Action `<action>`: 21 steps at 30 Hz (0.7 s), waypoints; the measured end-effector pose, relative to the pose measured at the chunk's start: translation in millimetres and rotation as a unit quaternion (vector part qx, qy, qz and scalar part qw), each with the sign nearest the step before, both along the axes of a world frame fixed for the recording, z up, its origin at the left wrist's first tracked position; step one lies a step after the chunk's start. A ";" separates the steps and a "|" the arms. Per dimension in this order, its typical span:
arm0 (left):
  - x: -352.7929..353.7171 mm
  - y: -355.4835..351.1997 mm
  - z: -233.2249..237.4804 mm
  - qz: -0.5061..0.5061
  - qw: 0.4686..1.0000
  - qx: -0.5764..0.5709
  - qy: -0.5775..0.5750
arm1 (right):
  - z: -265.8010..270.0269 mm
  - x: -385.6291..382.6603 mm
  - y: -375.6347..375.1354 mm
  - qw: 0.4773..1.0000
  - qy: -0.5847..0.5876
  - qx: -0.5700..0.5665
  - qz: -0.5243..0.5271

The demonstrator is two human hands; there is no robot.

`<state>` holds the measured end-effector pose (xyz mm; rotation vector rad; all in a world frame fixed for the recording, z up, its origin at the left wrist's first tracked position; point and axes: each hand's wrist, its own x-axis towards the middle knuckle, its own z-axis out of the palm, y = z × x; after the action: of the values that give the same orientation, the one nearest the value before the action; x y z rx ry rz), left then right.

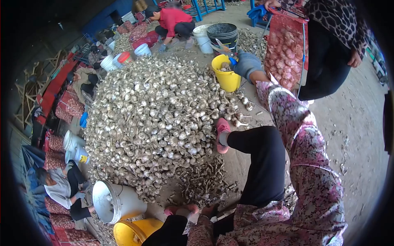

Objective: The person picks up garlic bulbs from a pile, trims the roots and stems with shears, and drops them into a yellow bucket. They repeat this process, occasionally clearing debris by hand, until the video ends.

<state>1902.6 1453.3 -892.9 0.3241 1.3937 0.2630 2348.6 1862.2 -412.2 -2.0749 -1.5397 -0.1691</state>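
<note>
My right hand (248, 65), in a grey glove, reaches out over the rim of a yellow bucket (228, 81). Its fingers are closed around shears (233, 61) with blue handles, whose blades point up and away. A few garlic bulbs show inside that bucket. My left hand (209, 210) is low in front of my body, close to my pink shoe; it looks dark and its fingers cannot be made out. Between my feet and the far bucket spreads a large heap of garlic bulbs (152, 110), with cut stems (205, 180) at its near edge.
A white bucket (131, 201) lies tilted beside another yellow bucket (147, 226) at lower left. A person stands at right by a red mesh sack (285, 53) of garlic. Another in red (172, 21) crouches behind the heap. Several people, sacks and buckets line the left.
</note>
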 end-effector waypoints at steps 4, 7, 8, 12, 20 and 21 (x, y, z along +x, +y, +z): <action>23.9 2.2 53.5 -0.044 0.996 0.054 0.054 | 47.8 1.9 32.2 0.983 -0.174 -0.056 -0.031; 21.6 5.3 51.6 -0.126 0.988 0.059 0.071 | 71.4 -3.1 49.0 0.964 -0.260 -0.026 -0.055; 14.7 3.3 22.7 -0.142 0.985 0.066 0.079 | 88.1 -11.9 43.1 0.946 -0.318 -0.010 -0.057; 18.5 11.6 45.0 -0.124 0.988 0.076 0.051 | 125.7 -33.0 45.7 0.902 -0.428 0.018 -0.055; 22.1 19.0 33.3 -0.147 0.983 0.070 0.082 | 157.3 -72.1 41.9 0.855 -0.513 0.000 -0.071; 22.8 20.5 42.1 -0.136 0.987 0.059 0.057 | 158.4 -74.6 41.8 0.844 -0.531 -0.009 -0.081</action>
<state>1925.4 1473.8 -850.7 0.6303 1.4313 0.1033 2274.0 1904.0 -253.8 -2.2130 -1.8816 -1.5935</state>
